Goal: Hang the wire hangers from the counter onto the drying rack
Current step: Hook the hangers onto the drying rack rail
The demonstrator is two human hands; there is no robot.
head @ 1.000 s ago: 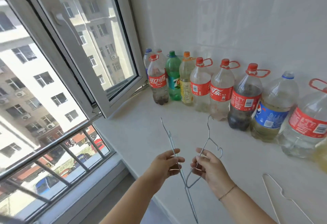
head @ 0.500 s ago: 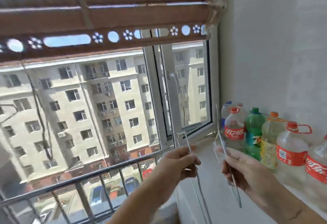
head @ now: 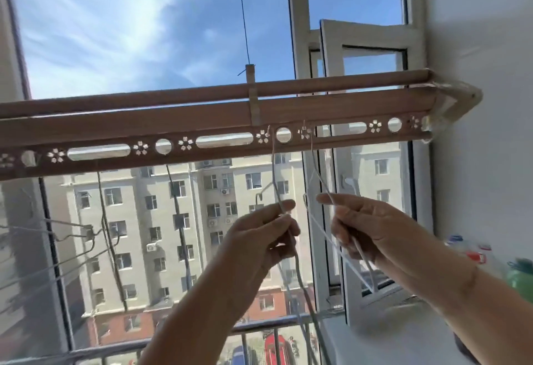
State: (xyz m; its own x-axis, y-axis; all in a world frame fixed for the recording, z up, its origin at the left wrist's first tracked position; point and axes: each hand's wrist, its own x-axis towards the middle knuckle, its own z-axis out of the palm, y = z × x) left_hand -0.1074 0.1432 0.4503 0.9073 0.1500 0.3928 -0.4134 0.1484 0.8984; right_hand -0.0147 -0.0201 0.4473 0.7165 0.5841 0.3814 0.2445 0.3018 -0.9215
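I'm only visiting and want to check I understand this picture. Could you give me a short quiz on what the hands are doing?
1. True or false: the left hand grips the left hanger, the right hand the right hanger.
2. Both hooks reach up to: A the drying rack; B a window handle; C a balcony railing.
3. Which hanger is nearer the white wall?
Key: 1 true; 2 A; 3 the right hanger.

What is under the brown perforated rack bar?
The left hand grips one thin wire hanger, the right hand a second wire hanger; hooks reach its holes. Hands hide part of each.
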